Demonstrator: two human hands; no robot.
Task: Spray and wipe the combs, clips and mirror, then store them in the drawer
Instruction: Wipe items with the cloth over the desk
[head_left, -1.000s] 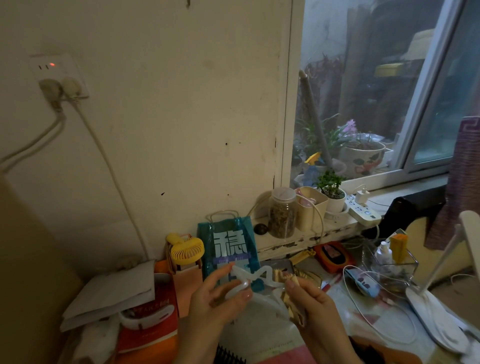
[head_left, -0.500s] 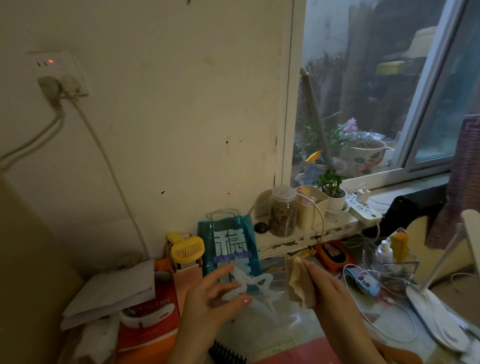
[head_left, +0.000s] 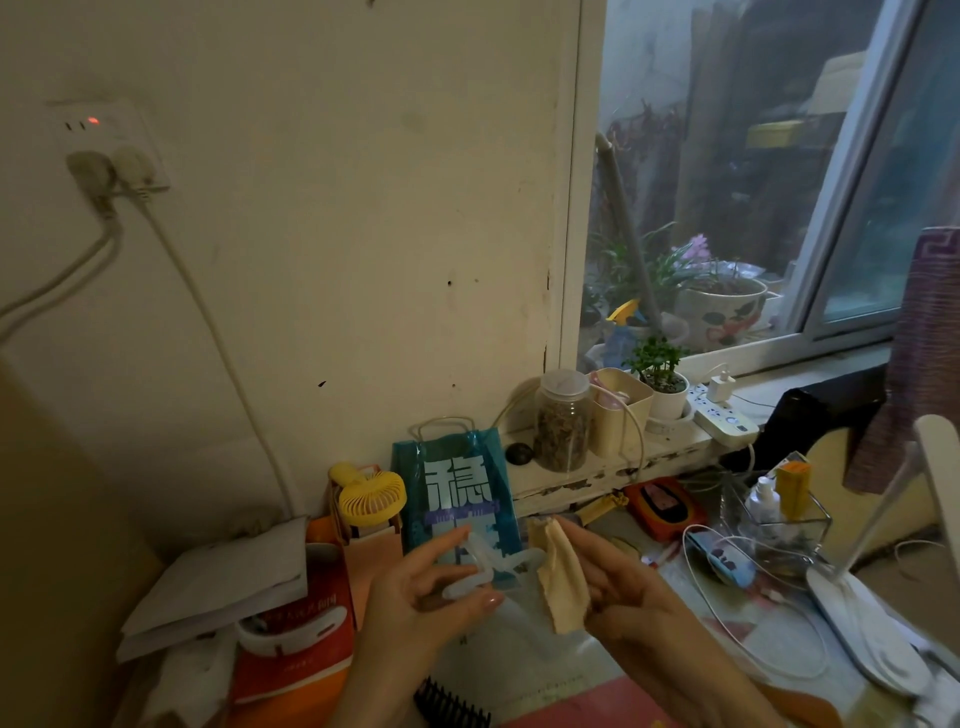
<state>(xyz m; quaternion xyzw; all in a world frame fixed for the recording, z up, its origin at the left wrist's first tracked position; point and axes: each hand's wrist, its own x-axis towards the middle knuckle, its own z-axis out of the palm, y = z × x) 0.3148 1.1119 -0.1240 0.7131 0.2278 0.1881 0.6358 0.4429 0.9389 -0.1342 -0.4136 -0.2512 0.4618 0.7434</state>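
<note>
Cluttered desk (head_left: 779, 631), hands gripping seemingly clear clip (head_left: 488, 569), cloth (head_left: 561, 582)

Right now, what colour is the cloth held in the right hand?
Pale yellowish tan, plain; the cloth in the right hand shows in the head view.

Translucent white clip (head_left: 488, 569); tan cloth (head_left: 562, 582); teal bag (head_left: 457, 499); yellow fan (head_left: 371, 496).

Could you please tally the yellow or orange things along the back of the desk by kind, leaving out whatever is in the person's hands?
Yellow handheld fan: 1
Orange carton in the clear holder: 1
Orange-rimmed wipes pack: 1
Orange paper bag at the left: 1
Total: 4
</note>
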